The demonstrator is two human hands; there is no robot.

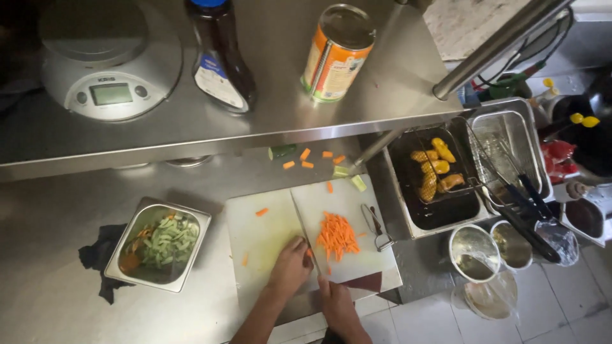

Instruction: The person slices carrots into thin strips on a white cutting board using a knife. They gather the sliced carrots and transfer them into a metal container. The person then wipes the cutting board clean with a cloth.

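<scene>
While I look down at the white cutting board (268, 229) on the steel table (51, 255), my left hand (290, 266) rests curled on the board just beside the pile of carrot sticks (336, 236). My right hand (336, 304) is closed around a knife handle at the board's near edge, blade toward the carrots. 1 steel pan of chopped vegetables (159, 242) sits to the left, and a peeler (376, 228) lies right of the pile.
</scene>
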